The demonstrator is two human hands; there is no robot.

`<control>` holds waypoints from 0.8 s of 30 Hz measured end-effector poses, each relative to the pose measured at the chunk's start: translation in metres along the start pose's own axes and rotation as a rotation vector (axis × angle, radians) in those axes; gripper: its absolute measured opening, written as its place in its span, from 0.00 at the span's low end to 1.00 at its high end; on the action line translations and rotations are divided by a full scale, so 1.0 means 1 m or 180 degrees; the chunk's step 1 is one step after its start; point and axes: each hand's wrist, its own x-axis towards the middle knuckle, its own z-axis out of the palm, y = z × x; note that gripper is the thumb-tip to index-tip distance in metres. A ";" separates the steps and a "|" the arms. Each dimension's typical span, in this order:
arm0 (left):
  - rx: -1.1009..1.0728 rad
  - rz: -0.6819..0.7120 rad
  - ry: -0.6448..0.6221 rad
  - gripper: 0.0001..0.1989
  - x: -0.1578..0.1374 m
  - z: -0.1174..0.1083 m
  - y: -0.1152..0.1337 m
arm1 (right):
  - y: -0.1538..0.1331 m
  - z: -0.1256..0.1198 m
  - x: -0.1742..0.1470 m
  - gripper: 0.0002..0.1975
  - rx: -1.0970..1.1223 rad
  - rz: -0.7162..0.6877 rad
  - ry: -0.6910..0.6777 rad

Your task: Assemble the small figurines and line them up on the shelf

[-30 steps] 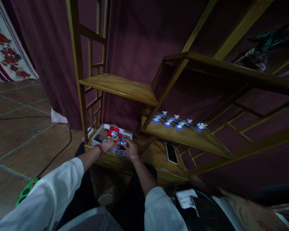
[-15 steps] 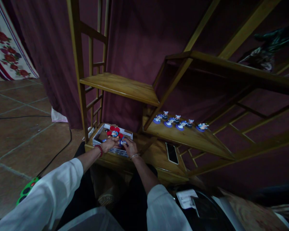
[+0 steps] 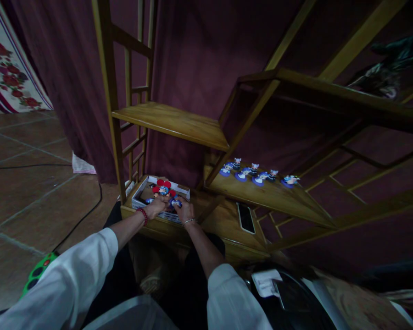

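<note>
Pinching one small blue figure (image 3: 175, 202) together above the front edge of the box (image 3: 142, 188), left hand (image 3: 157, 207) and right hand (image 3: 184, 210) could fumble it, dropping it among the figures inside

A small blue-and-white figurine (image 3: 175, 202) sits over the white box (image 3: 140, 194).

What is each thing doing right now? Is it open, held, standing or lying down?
Box: open, on the bottom shelf.
Blue figurine: held between both hands over the box.
Left hand: gripping the figurine.
Right hand: gripping the figurine.
Row of figurines: standing on the middle shelf.
Phone: lying flat, screen dark.
Upper shelf: bare.
</note>
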 end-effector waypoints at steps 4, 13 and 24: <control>0.0040 0.0024 -0.0014 0.11 0.002 -0.001 -0.003 | -0.006 0.002 0.000 0.11 -0.0161 0.0255 -0.0024; 0.0000 0.0032 -0.0110 0.14 -0.004 0.002 0.003 | -0.018 0.002 0.000 0.11 -0.0188 0.0791 -0.0027; 0.0157 0.0034 0.0047 0.17 -0.005 0.003 0.005 | -0.009 0.018 0.001 0.07 0.0060 0.0977 0.0382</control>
